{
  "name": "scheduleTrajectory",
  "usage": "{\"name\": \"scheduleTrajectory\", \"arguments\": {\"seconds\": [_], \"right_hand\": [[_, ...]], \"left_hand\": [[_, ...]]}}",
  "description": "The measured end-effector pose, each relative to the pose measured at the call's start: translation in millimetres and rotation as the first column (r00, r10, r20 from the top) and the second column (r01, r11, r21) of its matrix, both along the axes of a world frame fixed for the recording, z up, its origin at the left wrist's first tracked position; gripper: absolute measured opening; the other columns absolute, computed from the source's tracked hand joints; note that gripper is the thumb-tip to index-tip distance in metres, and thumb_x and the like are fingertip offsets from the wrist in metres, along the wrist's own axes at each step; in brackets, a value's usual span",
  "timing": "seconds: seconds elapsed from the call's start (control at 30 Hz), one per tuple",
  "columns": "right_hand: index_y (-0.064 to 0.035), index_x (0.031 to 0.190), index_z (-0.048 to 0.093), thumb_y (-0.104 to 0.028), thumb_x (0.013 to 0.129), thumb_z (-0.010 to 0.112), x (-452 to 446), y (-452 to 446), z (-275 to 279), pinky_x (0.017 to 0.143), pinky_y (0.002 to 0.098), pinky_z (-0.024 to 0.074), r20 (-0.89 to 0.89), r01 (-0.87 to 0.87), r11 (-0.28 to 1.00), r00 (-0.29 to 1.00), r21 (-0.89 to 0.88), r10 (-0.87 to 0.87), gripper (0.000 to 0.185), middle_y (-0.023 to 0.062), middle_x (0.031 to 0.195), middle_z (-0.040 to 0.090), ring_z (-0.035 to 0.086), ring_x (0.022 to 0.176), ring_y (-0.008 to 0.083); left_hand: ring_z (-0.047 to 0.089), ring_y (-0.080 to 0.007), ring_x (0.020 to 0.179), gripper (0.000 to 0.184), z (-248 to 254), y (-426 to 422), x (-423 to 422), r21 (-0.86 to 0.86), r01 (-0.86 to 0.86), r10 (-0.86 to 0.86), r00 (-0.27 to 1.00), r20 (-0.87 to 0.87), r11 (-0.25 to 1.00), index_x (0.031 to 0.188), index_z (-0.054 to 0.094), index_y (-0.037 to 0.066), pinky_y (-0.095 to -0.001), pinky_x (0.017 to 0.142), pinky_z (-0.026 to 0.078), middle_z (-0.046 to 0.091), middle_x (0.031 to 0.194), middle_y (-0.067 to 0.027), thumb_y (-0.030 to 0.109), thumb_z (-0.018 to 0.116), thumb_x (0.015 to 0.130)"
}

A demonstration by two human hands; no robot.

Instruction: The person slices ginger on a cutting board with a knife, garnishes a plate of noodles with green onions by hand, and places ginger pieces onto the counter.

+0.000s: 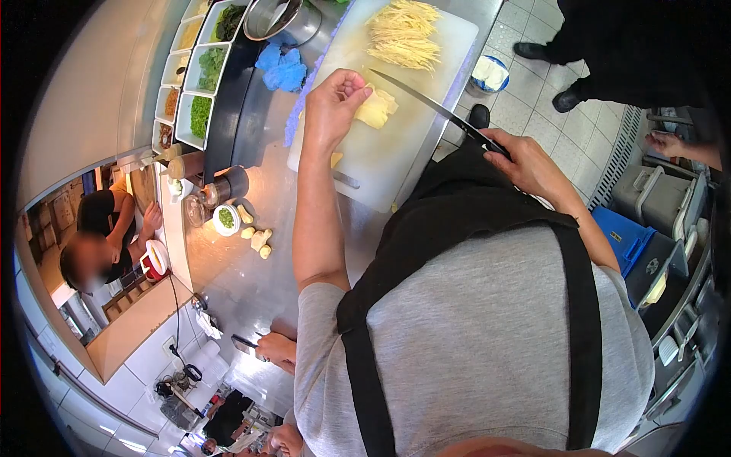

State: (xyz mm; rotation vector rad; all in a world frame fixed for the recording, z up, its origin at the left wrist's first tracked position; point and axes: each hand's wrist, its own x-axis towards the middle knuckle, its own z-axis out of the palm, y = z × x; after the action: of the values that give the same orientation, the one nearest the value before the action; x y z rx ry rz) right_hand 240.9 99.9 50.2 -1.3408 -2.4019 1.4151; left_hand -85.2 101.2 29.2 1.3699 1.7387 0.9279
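Observation:
On a white cutting board (449, 84) lies a pile of thin yellow strips (403, 34). Below the pile are flat, pale yellow slices (377, 108). My left hand (335, 103) is at the slices' left edge, its thumb and fingertips pinched together; whether a piece is between them is too small to tell. My right hand (525, 161) holds a long knife (434, 105) by its black handle, the blade pointing up and left over the board near the slices.
Food trays (202, 118), a metal pot (301, 27) and a blue cloth (282, 68) are at the upper left. Ginger pieces (259, 240) and a bowl of chopped greens (226, 219) lie left of my arm. Other people stand at the upper right, lower left and behind the opening.

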Motion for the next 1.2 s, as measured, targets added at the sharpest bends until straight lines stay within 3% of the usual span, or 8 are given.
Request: {"name": "scheduleTrajectory", "arguments": {"seconds": [0.13, 0.23, 0.33, 0.53, 0.63, 0.97, 1.07, 1.2], "right_hand": [[-0.0061, 0.124, 0.055, -0.019, 0.092, 0.06, 1, -1, -2, 0.074, 0.0453, 0.0479, -0.019, 0.005, 1.0, 1.0, 0.009, -0.005, 0.035, 0.0238, 0.081, 0.064, 0.064, 0.081, 0.0406], [-0.0063, 0.125, 0.055, -0.02, 0.092, 0.059, 1, 0, -5, 0.074, 0.0455, 0.048, -0.023, -0.005, 1.0, 1.0, 0.02, 0.005, 0.035, 0.0239, 0.082, 0.064, 0.064, 0.082, 0.0409], [-0.0064, 0.125, 0.055, -0.02, 0.092, 0.059, 3, -1, -11, 0.075, 0.0457, 0.0481, -0.041, -0.006, 0.999, 0.999, 0.036, 0.008, 0.035, 0.024, 0.084, 0.065, 0.064, 0.083, 0.0411], [-0.0051, 0.124, 0.055, -0.019, 0.092, 0.059, 2, -1, -8, 0.077, 0.0456, 0.0487, -0.035, -0.009, 0.999, 0.999, 0.05, 0.011, 0.035, 0.0244, 0.089, 0.065, 0.064, 0.085, 0.0412], [-0.0043, 0.123, 0.055, -0.019, 0.092, 0.059, 0, -3, -5, 0.077, 0.0452, 0.0491, -0.035, 0.004, 1.0, 0.999, 0.031, -0.003, 0.035, 0.0246, 0.091, 0.066, 0.064, 0.087, 0.0412], [-0.0027, 0.123, 0.055, -0.019, 0.093, 0.059, -2, -3, -1, 0.077, 0.0448, 0.049, 0.024, 0.011, 1.0, 1.0, 0.004, -0.011, 0.034, 0.0245, 0.087, 0.065, 0.064, 0.084, 0.0407], [-0.0029, 0.122, 0.054, -0.021, 0.096, 0.057, 3, 0, 5, 0.063, 0.0374, 0.0502, -0.042, 0.032, 0.992, 0.998, -0.12, -0.037, 0.032, 0.0163, 0.074, 0.063, 0.063, 0.063, 0.0287], [-0.0047, 0.12, 0.055, -0.021, 0.099, 0.051, 16, 17, -1, 0.044, 0.0239, 0.0398, -0.16, 0.026, 0.831, 0.977, -0.556, -0.138, 0.026, 0.0005, 0.063, 0.05, 0.048, 0.044, 0.0094]], "left_hand": [[0.056, -0.0058, 0.075, 0.015, 8, -8, -3, 0.254, -0.073, 0.013, 0.973, 0.231, 0.964, 0.096, 0.064, 0.002, -0.0205, 0.065, 0.044, 0.061, 0.085, 0.0018, 0.004, 0.073, 0.084], [0.059, -0.0069, 0.077, 0.019, 28, -26, 3, 0.137, -0.102, 0.042, 0.922, 0.386, 0.985, 0.102, 0.063, 0.001, -0.0206, 0.066, 0.046, 0.062, 0.086, 0.0004, 0.005, 0.072, 0.085], [0.059, -0.0078, 0.074, 0.018, 8, -40, -4, -0.042, -0.024, 0.035, 0.955, 0.295, 0.999, 0.103, 0.063, 0.001, -0.0212, 0.065, 0.047, 0.063, 0.088, -0.0016, 0.004, 0.069, 0.086], [0.06, -0.0082, 0.069, 0.016, -8, -44, 6, -0.105, -0.242, 0.256, 0.955, 0.147, 0.965, 0.1, 0.065, 0.0, -0.023, 0.062, 0.048, 0.063, 0.082, -0.001, 0.002, 0.068, 0.085], [0.061, -0.0111, 0.067, 0.021, -11, -44, 4, -0.053, -0.219, 0.208, 0.965, -0.162, 0.974, 0.1, 0.064, 0.0, -0.0259, 0.063, 0.051, 0.065, 0.085, -0.0063, 0.005, 0.071, 0.08], [0.063, -0.0258, 0.087, 0.027, 7, -51, 25, 0.167, -0.177, 0.232, 0.881, -0.412, 0.97, 0.101, 0.065, 0.003, -0.0366, 0.077, 0.051, 0.063, 0.1, -0.0126, 0.004, 0.074, 0.075], [0.062, -0.0299, 0.091, 0.027, 2, -58, 28, 0.194, -0.076, 0.152, 0.898, -0.413, 0.978, 0.102, 0.067, 0.004, -0.0387, 0.081, 0.051, 0.062, 0.105, -0.0137, 0.004, 0.073, 0.075], [0.061, -0.0296, 0.093, 0.029, -6, -60, 34, 0.267, 0.032, 0.117, 0.845, -0.522, 0.963, 0.105, 0.069, 0.007, -0.039, 0.084, 0.05, 0.062, 0.11, -0.0124, 0.004, 0.072, 0.076]]}}
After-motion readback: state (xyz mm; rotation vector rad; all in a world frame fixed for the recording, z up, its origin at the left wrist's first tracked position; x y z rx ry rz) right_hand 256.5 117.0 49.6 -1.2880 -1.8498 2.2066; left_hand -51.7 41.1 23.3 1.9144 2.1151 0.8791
